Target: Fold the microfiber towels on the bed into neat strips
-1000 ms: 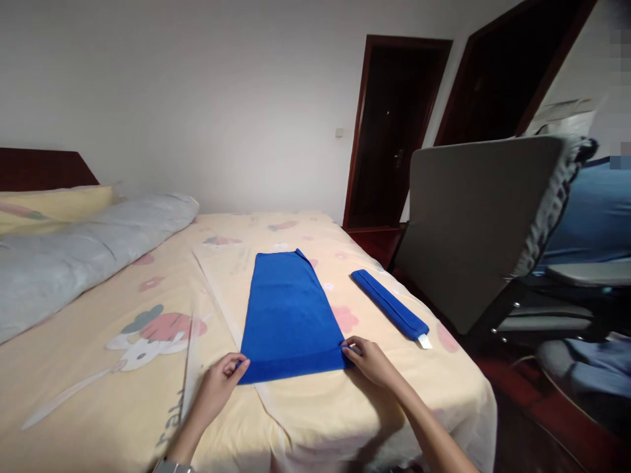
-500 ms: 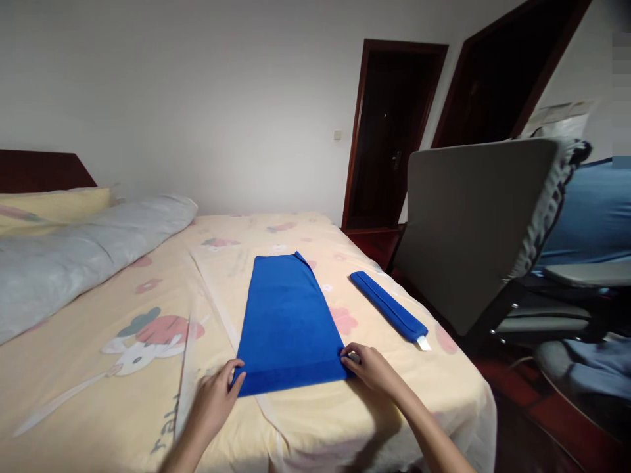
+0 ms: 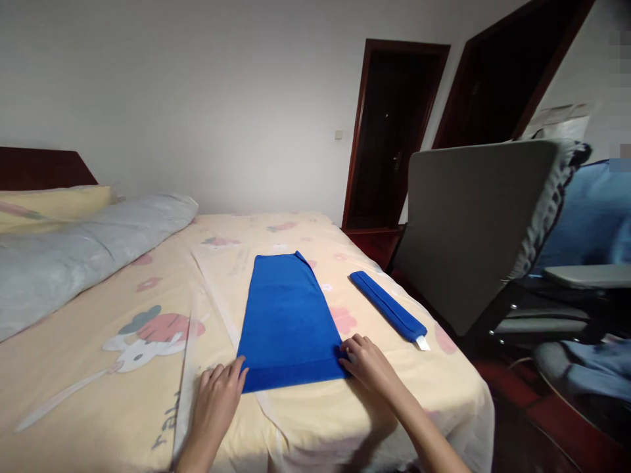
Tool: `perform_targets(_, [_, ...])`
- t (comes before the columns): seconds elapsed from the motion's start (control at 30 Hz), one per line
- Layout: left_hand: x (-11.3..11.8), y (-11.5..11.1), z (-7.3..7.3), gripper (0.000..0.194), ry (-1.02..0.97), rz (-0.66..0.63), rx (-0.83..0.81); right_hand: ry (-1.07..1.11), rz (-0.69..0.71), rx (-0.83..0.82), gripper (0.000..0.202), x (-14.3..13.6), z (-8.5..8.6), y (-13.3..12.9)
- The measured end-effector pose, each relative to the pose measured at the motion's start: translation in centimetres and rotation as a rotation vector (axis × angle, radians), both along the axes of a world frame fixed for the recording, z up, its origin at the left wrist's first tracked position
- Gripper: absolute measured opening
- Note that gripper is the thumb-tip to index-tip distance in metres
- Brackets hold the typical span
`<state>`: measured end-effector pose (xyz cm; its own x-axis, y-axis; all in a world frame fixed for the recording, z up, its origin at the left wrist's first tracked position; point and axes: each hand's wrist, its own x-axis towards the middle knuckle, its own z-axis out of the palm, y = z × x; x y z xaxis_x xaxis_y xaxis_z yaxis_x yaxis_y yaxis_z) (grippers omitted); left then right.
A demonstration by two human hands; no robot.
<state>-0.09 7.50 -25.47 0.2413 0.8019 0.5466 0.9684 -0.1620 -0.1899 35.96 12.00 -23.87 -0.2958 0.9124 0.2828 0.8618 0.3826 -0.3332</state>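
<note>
A blue cloth (image 3: 288, 315) lies flat on the bed as a long strip, with a narrow band folded over along its near edge. My left hand (image 3: 219, 391) grips the near left corner, thumb and fingertips closed at the fold. At the near right corner my right hand (image 3: 367, 361) has its fingers closed on the cloth's edge; part of that corner is hidden under them. To the right rests a second blue cloth (image 3: 388, 305), folded into a slim bar with a white tag at its near end.
The bed (image 3: 148, 420) has a yellow printed sheet with pale strips. A grey rolled quilt (image 3: 98, 243) and a yellow pillow (image 3: 64, 203) lie at the left. Beyond the bed's right edge stands a grey chair (image 3: 473, 230) with a person in blue (image 3: 576, 223) seated in it.
My left hand has shifted its fingers slightly up along the cloth's left corner. My right hand's fingers have moved up a little at the right corner. The folded band has altered only slightly.
</note>
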Motion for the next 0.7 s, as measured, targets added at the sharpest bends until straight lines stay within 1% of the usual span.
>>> perform_targets(0.1, [0.0, -0.2, 0.4, 0.027, 0.017, -0.015, 0.082, 0.001, 0.087, 0.111, 0.015, -0.5, 0.6, -0.5])
perform_targets(0.13, [0.0, -0.3, 0.6, 0.026, 0.018, -0.046, 0.120, 0.014, 0.119, 0.137, 0.015, -0.8, 0.9, -0.8])
perform_targets(0.2, [0.3, -0.6, 0.8, 0.024, 0.018, -0.173, 0.164, 0.045, 0.203, 0.152, 0.014, -1.6, 1.5, -1.5])
perform_targets(0.23, [0.6, -0.9, 0.8, 0.024, 0.022, -0.258, 0.153, 0.054, 0.252, 0.139, 0.015, -2.1, 1.7, -1.8])
perform_targets(0.3, [1.5, -1.2, 0.7, 0.028, 0.039, -0.407, 0.071, 0.049, 0.342, 0.091, 0.017, -3.0, 1.8, -2.4])
perform_targets(0.37, [2.5, -1.4, 0.4, 0.032, 0.042, -0.475, -0.028, 0.019, 0.393, 0.045, 0.022, -3.8, 1.6, -2.7])
perform_targets(0.43, [3.1, -1.4, 0.1, 0.034, 0.017, -0.483, -0.092, -0.004, 0.395, 0.017, 0.026, -4.2, 1.2, -2.6])
perform_targets(0.5, [3.2, -1.2, 0.0, 0.034, -0.022, -0.472, -0.134, -0.012, 0.377, 0.001, 0.027, -4.1, 0.8, -2.4])
perform_targets(0.6, [2.7, -1.0, 0.2, 0.035, -0.055, -0.463, -0.216, -0.026, 0.360, -0.013, 0.031, -3.6, 0.4, -1.8])
perform_targets(0.7, [1.7, -0.8, 0.2, 0.041, -0.079, -0.451, -0.279, -0.067, 0.326, -0.007, 0.034, -3.1, 0.2, -1.3])
